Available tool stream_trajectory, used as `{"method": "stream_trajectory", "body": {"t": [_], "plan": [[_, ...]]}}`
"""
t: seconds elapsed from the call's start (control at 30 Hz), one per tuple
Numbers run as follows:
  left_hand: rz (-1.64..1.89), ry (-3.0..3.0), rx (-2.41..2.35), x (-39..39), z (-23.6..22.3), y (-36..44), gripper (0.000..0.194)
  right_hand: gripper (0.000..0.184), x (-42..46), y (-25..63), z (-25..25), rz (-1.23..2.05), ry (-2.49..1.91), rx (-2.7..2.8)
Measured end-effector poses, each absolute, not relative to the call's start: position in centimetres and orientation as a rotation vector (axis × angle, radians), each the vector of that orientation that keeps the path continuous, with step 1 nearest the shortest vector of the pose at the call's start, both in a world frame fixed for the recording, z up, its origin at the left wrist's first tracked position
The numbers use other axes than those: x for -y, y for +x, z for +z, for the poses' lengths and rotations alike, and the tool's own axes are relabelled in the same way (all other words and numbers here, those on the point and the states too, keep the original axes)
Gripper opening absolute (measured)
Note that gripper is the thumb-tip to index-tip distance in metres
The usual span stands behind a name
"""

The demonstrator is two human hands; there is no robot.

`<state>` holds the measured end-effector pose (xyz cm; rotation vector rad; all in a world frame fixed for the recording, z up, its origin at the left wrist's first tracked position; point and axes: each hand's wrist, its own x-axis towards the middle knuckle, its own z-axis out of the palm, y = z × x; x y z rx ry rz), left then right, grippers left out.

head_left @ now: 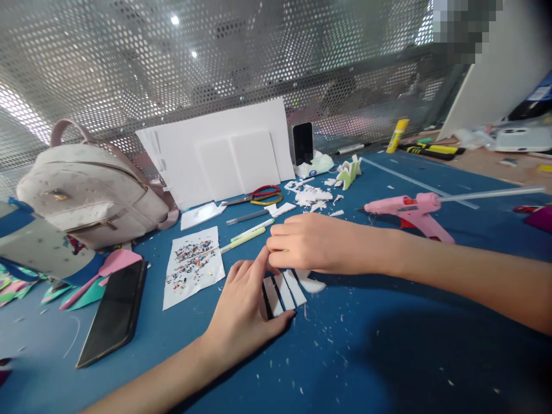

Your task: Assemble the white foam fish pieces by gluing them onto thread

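My left hand (244, 307) lies flat on the blue table (388, 356), its fingers and thumb pressing down a row of narrow white foam strips (284, 290). My right hand (313, 244) reaches in from the right, just above the strips, with its fingers curled and closed. Something thin and yellowish shows at its fingertips; I cannot make out what it is. A small white foam offcut (313, 284) lies under the right hand.
A pink glue gun (409, 210) lies to the right. Scissors (259, 196), pens (248, 233), white foam boards (224, 152), foam scraps (310, 195), a paper with coloured bits (192, 267), a dark phone (114, 313) and a pale backpack (90, 187) fill the left and back.
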<state>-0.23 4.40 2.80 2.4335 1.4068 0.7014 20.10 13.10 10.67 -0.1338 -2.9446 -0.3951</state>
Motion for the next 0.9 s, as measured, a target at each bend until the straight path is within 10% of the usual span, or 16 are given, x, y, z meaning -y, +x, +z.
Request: {"method": "stream_trajectory", "body": {"t": [0.9], "plan": [[0.767, 2.392, -1.415, -5.2, 2.5, 2.0, 0.058, 0.017, -13.0, 20.9, 11.3, -0.375, -0.206, 2.992]]}}
